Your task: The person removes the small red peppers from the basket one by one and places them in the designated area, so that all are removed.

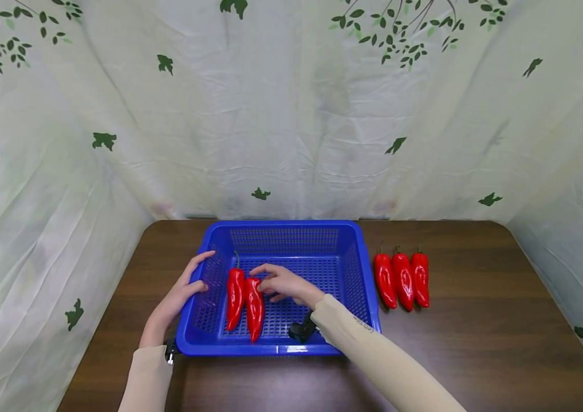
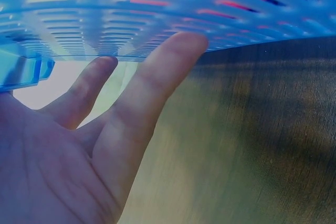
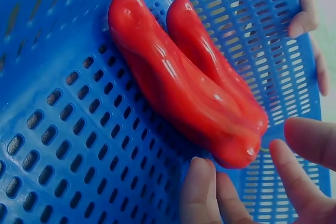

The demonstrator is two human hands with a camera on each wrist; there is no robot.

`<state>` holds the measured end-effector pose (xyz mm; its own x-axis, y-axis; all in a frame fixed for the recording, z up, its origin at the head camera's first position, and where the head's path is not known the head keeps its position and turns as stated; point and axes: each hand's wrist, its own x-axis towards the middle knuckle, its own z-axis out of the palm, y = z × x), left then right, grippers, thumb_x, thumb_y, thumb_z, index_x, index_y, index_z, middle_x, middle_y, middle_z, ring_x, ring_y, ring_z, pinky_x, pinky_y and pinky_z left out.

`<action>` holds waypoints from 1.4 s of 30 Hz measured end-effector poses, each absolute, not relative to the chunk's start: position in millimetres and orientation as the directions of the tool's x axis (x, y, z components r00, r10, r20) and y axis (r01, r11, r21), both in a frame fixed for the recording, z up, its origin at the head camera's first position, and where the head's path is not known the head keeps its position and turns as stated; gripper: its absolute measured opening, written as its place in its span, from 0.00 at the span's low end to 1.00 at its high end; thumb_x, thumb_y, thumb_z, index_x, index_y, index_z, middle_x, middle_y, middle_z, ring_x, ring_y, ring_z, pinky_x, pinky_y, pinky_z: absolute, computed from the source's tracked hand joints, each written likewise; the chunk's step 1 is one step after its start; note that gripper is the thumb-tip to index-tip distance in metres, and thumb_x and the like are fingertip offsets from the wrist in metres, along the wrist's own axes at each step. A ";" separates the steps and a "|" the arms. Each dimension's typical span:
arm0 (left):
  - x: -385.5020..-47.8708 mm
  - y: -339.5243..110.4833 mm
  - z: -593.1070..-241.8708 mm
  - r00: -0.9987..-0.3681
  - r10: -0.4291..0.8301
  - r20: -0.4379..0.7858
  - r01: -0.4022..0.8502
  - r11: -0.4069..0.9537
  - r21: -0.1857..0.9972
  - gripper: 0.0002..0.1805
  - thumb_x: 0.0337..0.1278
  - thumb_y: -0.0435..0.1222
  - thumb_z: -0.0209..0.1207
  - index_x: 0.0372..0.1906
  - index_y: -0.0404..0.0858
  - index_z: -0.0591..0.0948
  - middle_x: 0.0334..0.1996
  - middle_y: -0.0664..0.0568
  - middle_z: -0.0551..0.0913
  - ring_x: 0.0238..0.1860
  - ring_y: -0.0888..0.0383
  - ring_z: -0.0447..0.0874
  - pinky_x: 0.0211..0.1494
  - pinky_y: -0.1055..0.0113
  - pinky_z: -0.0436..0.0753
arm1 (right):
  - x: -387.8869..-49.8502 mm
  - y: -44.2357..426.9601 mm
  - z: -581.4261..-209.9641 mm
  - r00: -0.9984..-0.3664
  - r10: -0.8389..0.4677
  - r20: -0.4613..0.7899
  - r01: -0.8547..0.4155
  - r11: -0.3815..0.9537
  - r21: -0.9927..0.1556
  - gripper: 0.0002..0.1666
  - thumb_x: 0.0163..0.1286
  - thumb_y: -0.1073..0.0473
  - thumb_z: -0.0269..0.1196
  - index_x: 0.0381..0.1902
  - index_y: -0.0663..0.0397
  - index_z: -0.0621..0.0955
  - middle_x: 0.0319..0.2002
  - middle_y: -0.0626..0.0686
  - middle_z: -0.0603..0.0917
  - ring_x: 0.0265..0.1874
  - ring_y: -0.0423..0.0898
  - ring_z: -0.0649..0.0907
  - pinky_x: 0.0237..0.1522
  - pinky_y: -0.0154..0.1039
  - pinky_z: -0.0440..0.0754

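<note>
Two red chili peppers lie side by side in the left part of a blue plastic basket (image 1: 278, 349): the left pepper (image 1: 235, 298) with its green stem up, the right pepper (image 1: 254, 312) beside it. My right hand (image 1: 283, 284) hovers at the stem end of the right pepper, its fingers loosely bent. In the right wrist view those fingers (image 3: 296, 182) are spread apart around the pepper's end, not closed on it. My left hand (image 1: 178, 294) holds the basket's left rim, fingertips over the edge. The left wrist view shows digits (image 2: 152, 82) against the slotted outer wall.
Three more red chili peppers (image 1: 402, 280) lie in a row on the brown table (image 1: 477, 343), just right of the basket. A pale curtain (image 1: 281, 126) with leaf prints hangs behind and at both sides. The right forearm crosses the basket's front right corner.
</note>
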<state>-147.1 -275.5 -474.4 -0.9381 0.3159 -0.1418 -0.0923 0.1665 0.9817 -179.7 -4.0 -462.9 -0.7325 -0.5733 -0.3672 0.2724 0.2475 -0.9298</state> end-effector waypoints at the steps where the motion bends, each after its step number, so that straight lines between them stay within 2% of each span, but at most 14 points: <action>1: -147.2 -275.6 -474.5 -0.938 0.315 -0.142 -0.092 0.169 0.981 0.37 0.60 0.30 0.44 0.73 0.52 0.52 0.71 0.37 0.45 0.59 0.30 0.61 0.48 0.46 0.79 | -179.8 -4.1 -463.3 -0.727 -0.580 -0.368 0.270 0.252 -0.929 0.27 0.64 0.67 0.58 0.62 0.56 0.74 0.41 0.56 0.80 0.43 0.53 0.81 0.47 0.54 0.78; 10: -148.4 -276.2 -474.5 -0.940 0.310 -0.140 -0.090 0.172 0.981 0.37 0.60 0.30 0.45 0.73 0.52 0.52 0.71 0.38 0.44 0.60 0.30 0.60 0.49 0.45 0.78 | -180.1 -7.6 -466.0 -0.665 -0.630 -0.401 0.272 0.296 -0.916 0.29 0.64 0.67 0.59 0.64 0.51 0.73 0.42 0.54 0.78 0.37 0.46 0.80 0.47 0.51 0.79; 16: -148.4 -275.4 -473.2 -0.941 0.306 -0.146 -0.095 0.177 0.980 0.36 0.60 0.30 0.45 0.73 0.53 0.53 0.71 0.39 0.45 0.60 0.30 0.60 0.48 0.46 0.79 | -179.9 -7.3 -466.3 -0.642 -0.658 -0.392 0.250 0.304 -0.919 0.30 0.65 0.67 0.58 0.66 0.50 0.71 0.43 0.55 0.78 0.38 0.44 0.79 0.49 0.52 0.78; 19: -148.2 -274.8 -473.2 -0.940 0.313 -0.137 -0.085 0.173 0.981 0.36 0.61 0.30 0.45 0.73 0.52 0.52 0.71 0.38 0.44 0.60 0.30 0.60 0.49 0.45 0.78 | -179.5 -7.0 -466.9 -0.659 -0.652 -0.374 0.244 0.285 -0.927 0.30 0.64 0.68 0.58 0.65 0.53 0.72 0.43 0.56 0.78 0.38 0.45 0.80 0.48 0.52 0.78; 24: -147.2 -274.4 -473.6 -0.940 0.320 -0.117 -0.065 0.169 0.984 0.36 0.62 0.31 0.46 0.73 0.50 0.52 0.71 0.37 0.44 0.61 0.30 0.59 0.50 0.44 0.77 | -178.3 -6.9 -467.6 -0.707 -0.626 -0.329 0.251 0.213 -0.944 0.29 0.60 0.71 0.59 0.61 0.60 0.74 0.36 0.56 0.78 0.34 0.45 0.80 0.47 0.51 0.79; 28: -146.2 -274.6 -474.0 -0.941 0.315 -0.122 -0.069 0.175 0.982 0.36 0.61 0.31 0.46 0.73 0.51 0.52 0.71 0.38 0.44 0.60 0.31 0.59 0.50 0.45 0.77 | -178.3 -7.1 -468.3 -0.720 -0.619 -0.314 0.262 0.177 -0.949 0.29 0.58 0.73 0.59 0.60 0.63 0.74 0.31 0.56 0.79 0.32 0.44 0.80 0.46 0.51 0.80; 42: -145.4 -272.1 -474.7 -0.943 0.310 -0.124 -0.074 0.170 0.983 0.36 0.61 0.30 0.46 0.73 0.50 0.52 0.71 0.37 0.45 0.59 0.31 0.61 0.48 0.47 0.78 | -181.5 -1.8 -465.6 -0.763 -0.578 -0.289 0.249 0.149 -0.957 0.24 0.60 0.71 0.59 0.56 0.59 0.76 0.36 0.56 0.78 0.35 0.47 0.80 0.42 0.52 0.81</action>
<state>-145.4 -272.1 -474.7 -0.9427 0.3096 -0.1244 -0.0738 0.1699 0.9827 -181.5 -1.8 -465.6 -0.7634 -0.5777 -0.2891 0.2493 0.1494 -0.9568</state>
